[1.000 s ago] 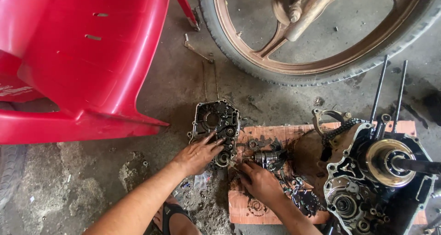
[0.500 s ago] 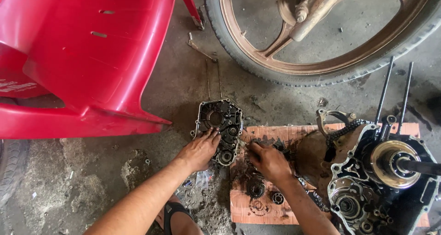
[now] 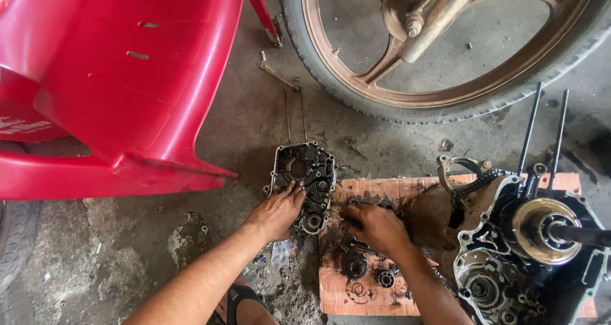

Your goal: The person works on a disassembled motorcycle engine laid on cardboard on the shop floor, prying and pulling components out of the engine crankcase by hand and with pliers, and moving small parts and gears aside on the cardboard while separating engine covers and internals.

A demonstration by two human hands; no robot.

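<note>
The left hand [image 3: 277,212] lies palm down on the lower edge of a dark, greasy engine case half [image 3: 304,184], its fingertips curled onto the casting's rim but not wrapped around it, so the hand is loosely spread rather than clamped; the case half sits flat on the concrete floor [image 3: 242,128], its open face up, with a round bearing seat at its lower end just beside the thumb. The right hand [image 3: 375,226] rests on an oil-stained sheet of orange cardboard [image 3: 375,191] just right of the case half; its fingers are bent inward over small dark parts near the sheet's upper left, and whether they grip anything I cannot tell, since the hand hides what is under it. Just below that hand lie a small gear [image 3: 354,266] and a ring-shaped bearing [image 3: 385,278], apart from each other and from the hand. Farther right on the cardboard stands the larger engine block [image 3: 528,248], with a brass-coloured round rotor on top, two long studs rising from it and a chain [image 3: 474,186] draped at its upper left. Beyond the work, a motorcycle wheel [image 3: 445,51] with bronze spokes stands on the floor; a red plastic chair [image 3: 121,83] fills the upper left; a sandalled foot [image 3: 242,299] shows at the bottom edge.
</note>
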